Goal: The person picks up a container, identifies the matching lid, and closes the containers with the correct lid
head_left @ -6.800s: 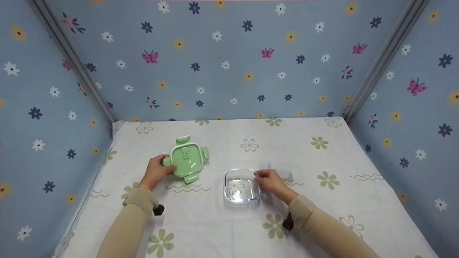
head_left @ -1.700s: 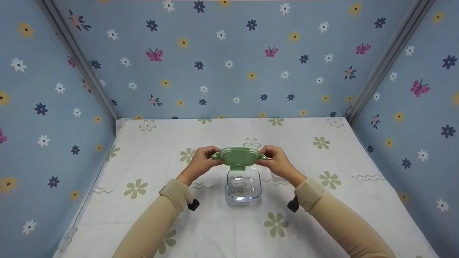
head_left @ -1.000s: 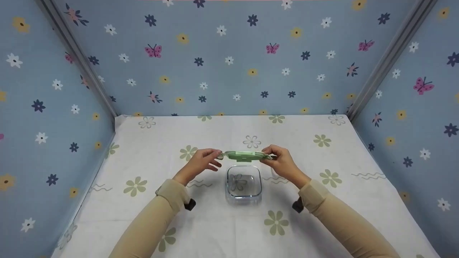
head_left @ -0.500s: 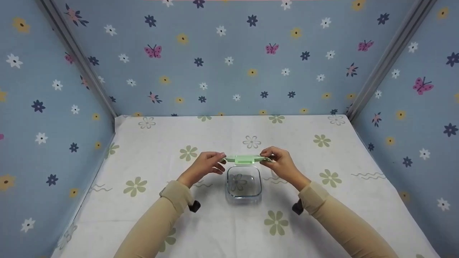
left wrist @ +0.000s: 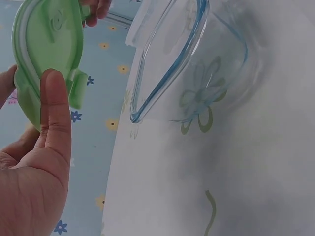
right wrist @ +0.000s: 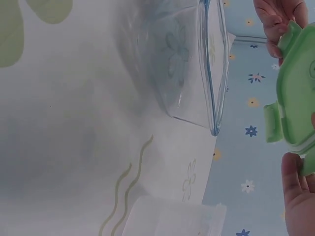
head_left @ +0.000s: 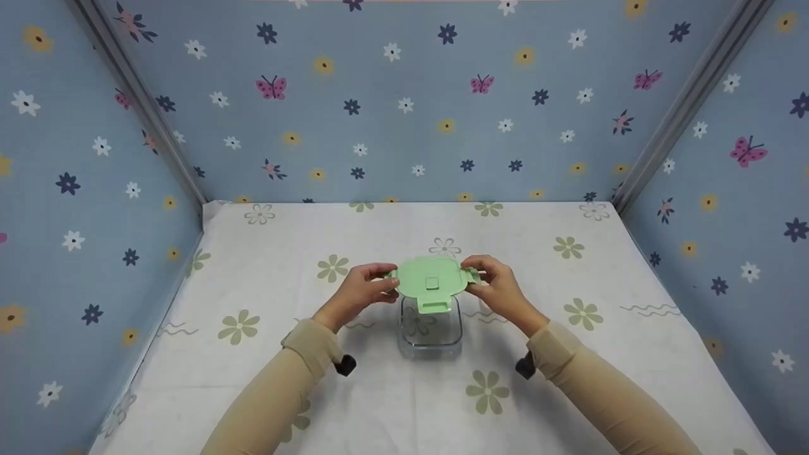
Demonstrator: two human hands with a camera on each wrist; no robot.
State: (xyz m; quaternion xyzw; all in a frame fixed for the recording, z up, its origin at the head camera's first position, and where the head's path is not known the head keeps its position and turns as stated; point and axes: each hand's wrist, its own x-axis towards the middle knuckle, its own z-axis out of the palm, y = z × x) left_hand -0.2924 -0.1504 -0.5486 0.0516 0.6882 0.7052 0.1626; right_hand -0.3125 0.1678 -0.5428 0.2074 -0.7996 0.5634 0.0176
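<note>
A green plastic lid (head_left: 433,275) with hinged side flaps is held in the air between both hands, its outer face tilted toward the head camera. My left hand (head_left: 363,291) pinches its left edge by the flap, thumb on the near face. At the opposite edge my right hand (head_left: 497,283) grips the right flap. Just below and nearer stands a square clear glass container (head_left: 430,341), upright with its top uncovered; the lid overlaps its far rim in the head view. Both wrist views show the lid's ribbed underside (left wrist: 54,39) apart from the glass rim (right wrist: 215,98).
A translucent white plastic piece (right wrist: 172,219) lies on the table by the glass in the right wrist view; the right hand mostly hides it in the head view. White flower-patterned cloth (head_left: 366,404) covers the table. Blue patterned walls (head_left: 404,95) enclose the back and sides.
Earlier the left hand alone held the lid at left while the right touched the glass. Both hands then brought the lid above it. Since half a second ago the lid has tipped from edge-on, showing its top.
</note>
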